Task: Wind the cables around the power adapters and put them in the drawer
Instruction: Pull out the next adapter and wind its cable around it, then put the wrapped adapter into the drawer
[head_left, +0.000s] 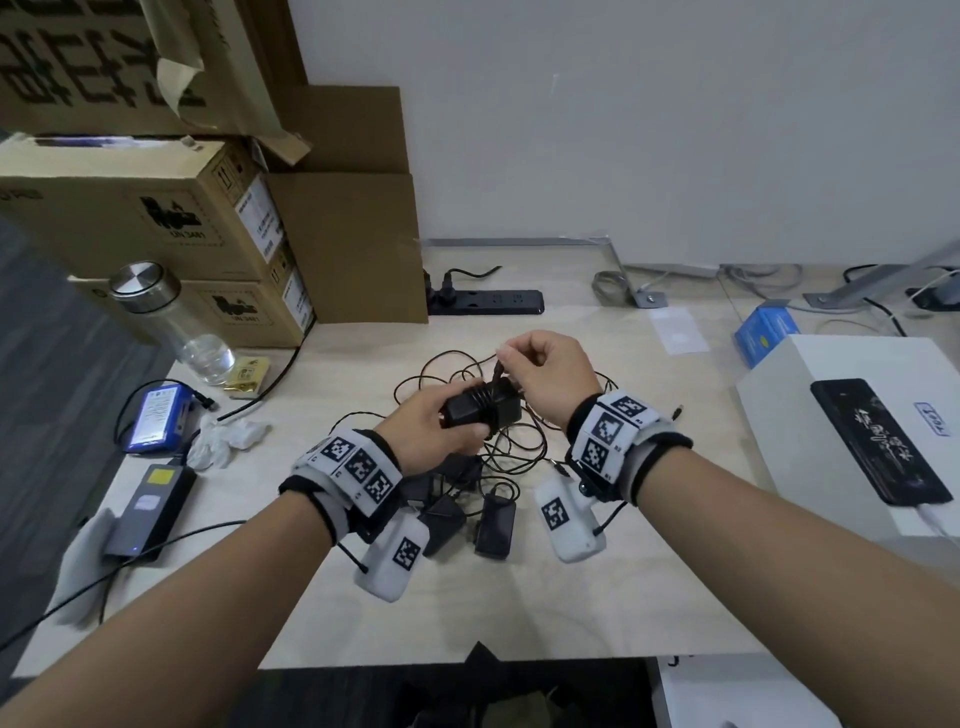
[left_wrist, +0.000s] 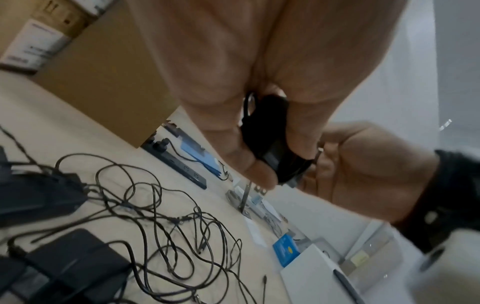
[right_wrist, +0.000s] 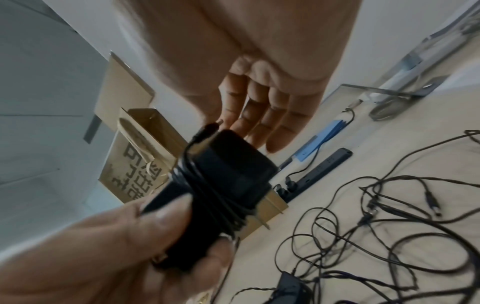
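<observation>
Black rectangular plastic power adapter (head_left: 480, 410), cable-wrapped | left hand (head_left: 431, 426) is gripping it steady | right hand (head_left: 545, 374) is pinching the cable's plug end (right_wrist: 207, 128) above, keeping coils taut.

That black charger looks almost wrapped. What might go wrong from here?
The cable end pinched by the right hand isn't tucked in, so the coils on the adapter in the left hand may spring loose once released. The remaining adapters sit in tangled cables, so lifting one could drag others along. No drawer is visible.
</observation>
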